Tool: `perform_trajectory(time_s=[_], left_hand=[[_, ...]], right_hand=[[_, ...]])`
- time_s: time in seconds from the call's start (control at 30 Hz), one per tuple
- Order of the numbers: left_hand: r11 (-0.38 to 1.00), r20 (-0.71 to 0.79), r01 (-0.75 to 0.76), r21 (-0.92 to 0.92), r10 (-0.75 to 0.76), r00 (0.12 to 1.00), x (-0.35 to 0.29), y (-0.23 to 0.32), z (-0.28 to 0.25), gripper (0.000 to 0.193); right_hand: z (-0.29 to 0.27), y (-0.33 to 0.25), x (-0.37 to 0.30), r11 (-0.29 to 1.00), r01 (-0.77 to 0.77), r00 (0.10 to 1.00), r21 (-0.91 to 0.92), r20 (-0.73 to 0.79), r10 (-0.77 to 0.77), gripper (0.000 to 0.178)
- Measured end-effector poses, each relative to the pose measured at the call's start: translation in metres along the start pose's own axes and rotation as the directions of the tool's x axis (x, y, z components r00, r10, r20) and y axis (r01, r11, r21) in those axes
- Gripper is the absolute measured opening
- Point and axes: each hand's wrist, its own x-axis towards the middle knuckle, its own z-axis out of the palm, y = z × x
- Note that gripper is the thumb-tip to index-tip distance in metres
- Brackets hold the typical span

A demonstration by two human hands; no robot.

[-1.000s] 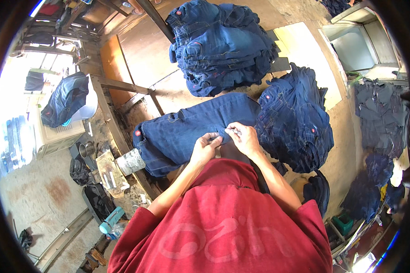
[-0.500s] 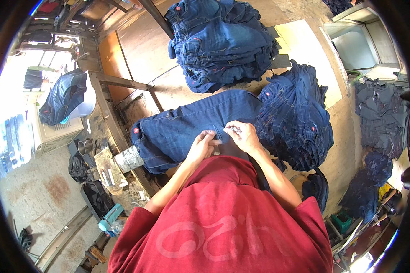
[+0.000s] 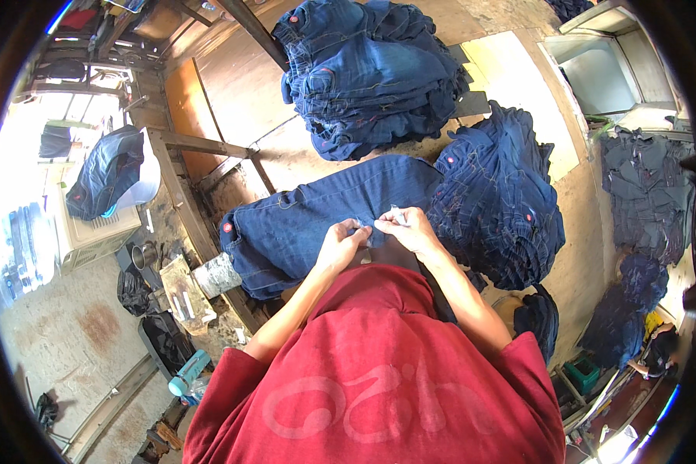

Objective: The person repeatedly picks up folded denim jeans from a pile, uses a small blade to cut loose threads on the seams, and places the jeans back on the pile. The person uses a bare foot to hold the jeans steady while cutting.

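A pair of dark blue jeans (image 3: 286, 220) is stretched lengthwise over a support with a pale, rough cylindrical end (image 3: 216, 274). My left hand (image 3: 342, 243) is at the near edge of the jeans, thumb and fingers pinched on the denim beside a faded, pale blue patch (image 3: 363, 223). Just right of it, my right hand (image 3: 411, 232) is closed in a pinch, with a small white piece (image 3: 397, 216) showing above its fingers; its exact kind is too small to tell. The fingertips of both hands nearly meet over the patch.
A tall pile of folded jeans (image 3: 371, 73) stands beyond, and a heap of jeans (image 3: 503, 201) lies to the right. At left are a wooden frame (image 3: 179, 182) and a ledge with white sticks (image 3: 184, 303). Another person (image 3: 660, 352) is at the lower right edge.
Both hands have shifted slightly and their fingertips have come closer together. The white piece shows more clearly above my right fingers. A person has come into view at the lower right.
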Motion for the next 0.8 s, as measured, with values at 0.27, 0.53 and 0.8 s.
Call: perform_trajectory(time_s=[0.27, 0.53, 0.8], left_hand=[[0.958, -0.051, 0.182, -0.223, -0.198, 0.979, -0.024, 0.003, -0.007, 0.017], [0.998, -0.032, -0.028, 0.054, 0.030, 0.999, -0.003, 0.011, 0.005, 0.018], [0.978, -0.033, 0.134, -0.160, -0.141, 0.990, -0.029, -0.014, -0.013, 0.012]], right_hand=[[0.002, 0.003, 0.000, 0.996, -0.067, 0.998, -0.055, 0.012, 0.068, 0.019], [0.001, 0.000, -0.001, 0.999, -0.016, 1.000, -0.044, 0.006, 0.016, 0.021], [0.009, 0.002, -0.008, 0.998, 0.018, 1.000, -0.059, -0.013, -0.019, 0.021]])
